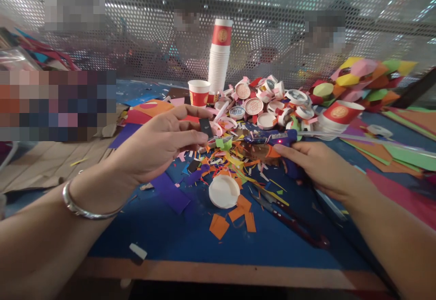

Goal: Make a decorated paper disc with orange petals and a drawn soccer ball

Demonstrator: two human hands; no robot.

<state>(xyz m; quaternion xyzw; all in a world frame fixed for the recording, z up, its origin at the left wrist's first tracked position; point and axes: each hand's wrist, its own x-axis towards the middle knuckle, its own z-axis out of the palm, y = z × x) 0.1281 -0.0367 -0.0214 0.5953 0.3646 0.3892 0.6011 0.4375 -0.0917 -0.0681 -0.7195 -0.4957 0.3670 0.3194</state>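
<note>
My left hand [166, 136] pinches a small black piece of paper [205, 128] between thumb and fingers, above the scraps. My right hand [315, 166] grips a blue glue gun [291, 140] with a small red light lit; its nozzle points left toward the held piece, apart from it. A clear glue stick [327, 134] runs out of its back. Below the hands lies a round white cup base [224, 192], with orange paper pieces [219, 226] beside it. Scissors [289, 218] with dark red handles lie at its right. A purple paper strip [171, 192] lies to its left.
Colourful paper scraps [235, 159] cover the middle of the blue table [177, 245]. Behind them stand a tall stack of paper cups [218, 64], a single cup [199, 92] and a heap of cut cup parts [254, 106]. Coloured sheets [405, 154] lie right; corrugated cardboard [88, 159] lies left.
</note>
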